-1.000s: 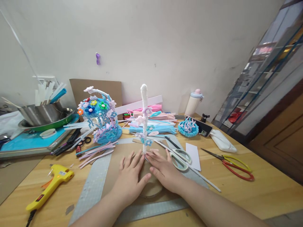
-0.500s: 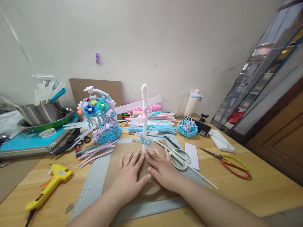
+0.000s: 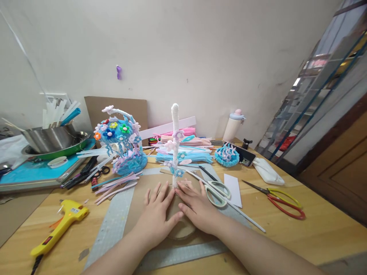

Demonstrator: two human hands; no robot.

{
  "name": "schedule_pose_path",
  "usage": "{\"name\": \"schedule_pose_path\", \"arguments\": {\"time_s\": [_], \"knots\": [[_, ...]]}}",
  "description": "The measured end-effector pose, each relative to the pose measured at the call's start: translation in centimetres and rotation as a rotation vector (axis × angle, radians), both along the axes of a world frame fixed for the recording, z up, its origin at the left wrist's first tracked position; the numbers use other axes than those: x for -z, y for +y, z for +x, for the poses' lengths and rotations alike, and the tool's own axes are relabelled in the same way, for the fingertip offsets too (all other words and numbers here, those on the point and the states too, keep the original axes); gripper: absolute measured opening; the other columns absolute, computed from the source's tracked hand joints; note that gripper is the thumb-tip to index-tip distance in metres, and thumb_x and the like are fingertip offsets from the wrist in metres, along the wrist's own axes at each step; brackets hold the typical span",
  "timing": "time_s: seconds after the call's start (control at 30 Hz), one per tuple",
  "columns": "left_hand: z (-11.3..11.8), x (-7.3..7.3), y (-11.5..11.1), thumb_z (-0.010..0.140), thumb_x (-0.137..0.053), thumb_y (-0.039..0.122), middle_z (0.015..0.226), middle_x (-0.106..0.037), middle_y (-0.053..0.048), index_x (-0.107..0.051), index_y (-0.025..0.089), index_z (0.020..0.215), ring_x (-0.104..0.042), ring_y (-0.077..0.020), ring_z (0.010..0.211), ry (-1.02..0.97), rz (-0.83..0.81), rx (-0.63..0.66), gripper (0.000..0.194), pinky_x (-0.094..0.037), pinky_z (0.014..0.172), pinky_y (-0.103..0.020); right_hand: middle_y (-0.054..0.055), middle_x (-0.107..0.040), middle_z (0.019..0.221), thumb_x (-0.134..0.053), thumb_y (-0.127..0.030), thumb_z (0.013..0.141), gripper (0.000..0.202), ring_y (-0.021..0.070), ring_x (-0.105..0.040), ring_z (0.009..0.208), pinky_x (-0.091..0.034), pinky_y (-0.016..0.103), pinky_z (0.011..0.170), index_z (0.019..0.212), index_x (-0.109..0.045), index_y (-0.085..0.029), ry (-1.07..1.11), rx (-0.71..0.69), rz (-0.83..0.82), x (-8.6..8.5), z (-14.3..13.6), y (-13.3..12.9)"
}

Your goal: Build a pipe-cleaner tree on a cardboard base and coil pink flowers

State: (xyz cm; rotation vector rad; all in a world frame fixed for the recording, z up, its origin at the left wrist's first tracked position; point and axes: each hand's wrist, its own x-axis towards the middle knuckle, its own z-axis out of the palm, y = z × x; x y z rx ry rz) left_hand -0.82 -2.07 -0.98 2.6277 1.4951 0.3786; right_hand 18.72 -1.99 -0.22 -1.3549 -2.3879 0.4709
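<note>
My left hand (image 3: 157,212) lies flat with its fingers stretched out on a rounded cardboard piece (image 3: 182,229). Mirroring it, my right hand (image 3: 197,206) rests palm down on the same cardboard, fingers spread. Between my fingertips rises a white fuzzy stem (image 3: 175,114), upright, with lilac and blue flowers on it. My index fingertips are at the stem's foot, and whether they press on it I cannot tell. Under the rounded piece is a larger cardboard sheet (image 3: 133,214) on a grey cutting mat (image 3: 107,225).
At left lies a yellow glue gun (image 3: 59,227). White-handled scissors (image 3: 219,193) and red-and-yellow-handled scissors (image 3: 283,200) are at right. Behind stand a flower-covered blue pipe-cleaner lamp shape (image 3: 116,131), bundled pipe cleaners (image 3: 189,157), a small blue basket (image 3: 227,156) and a bottle (image 3: 233,128).
The whole view has shifted very slightly. Both hands and the stem hold the same positions.
</note>
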Motion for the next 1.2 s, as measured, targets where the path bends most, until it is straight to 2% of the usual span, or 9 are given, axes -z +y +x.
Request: {"name": "schedule_pose_path", "arguments": {"time_s": [0.13, 0.43, 0.77, 1.2], "knots": [[0.0, -0.01, -0.02, 0.084, -0.034, 0.065, 0.152, -0.02, -0.008, -0.023, 0.034, 0.143, -0.013, -0.0329, 0.139, 0.018, -0.026, -0.016, 0.067, -0.013, 0.107, -0.06, 0.003, -0.028, 0.149, -0.034, -0.042, 0.094, 0.047, 0.027, -0.017, 0.139, 0.006, 0.062, 0.106, 0.14, -0.033, -0.031, -0.009, 0.005, -0.002, 0.09, -0.02, 0.01], [-0.03, 0.14, 0.08, 0.085, -0.034, 0.064, 0.15, -0.026, -0.014, -0.028, 0.032, 0.142, -0.016, -0.0321, 0.139, 0.03, -0.021, -0.023, 0.066, -0.013, 0.107, -0.059, 0.004, -0.027, 0.149, -0.034, -0.042, 0.094, 0.047, 0.026, -0.017, 0.139, 0.006, 0.062, 0.105, 0.14, -0.032, -0.031, -0.023, 0.01, -0.012, -0.2, -0.04, -0.1], [0.24, -0.54, -0.1, 0.085, -0.031, 0.066, 0.15, -0.025, -0.011, -0.028, 0.032, 0.142, -0.015, -0.0314, 0.139, 0.058, -0.061, -0.043, 0.066, -0.012, 0.108, -0.058, 0.003, -0.025, 0.15, -0.031, -0.043, 0.095, 0.048, 0.0256, -0.014, 0.139, 0.009, 0.06, 0.106, 0.14, -0.032, -0.03, -0.042, 0.013, -0.051, -0.48, -0.06, -0.04], [0.23, -0.42, -0.16, 0.084, -0.032, 0.066, 0.15, -0.025, -0.013, -0.026, 0.03, 0.143, -0.015, -0.0315, 0.139, 0.053, -0.043, -0.025, 0.069, -0.01, 0.108, -0.059, 0.004, -0.027, 0.15, -0.031, -0.044, 0.094, 0.048, 0.0245, -0.015, 0.139, 0.01, 0.059, 0.106, 0.14, -0.032, -0.029, -0.054, 0.01, -0.034, -0.4, -0.12, -0.12]]}}
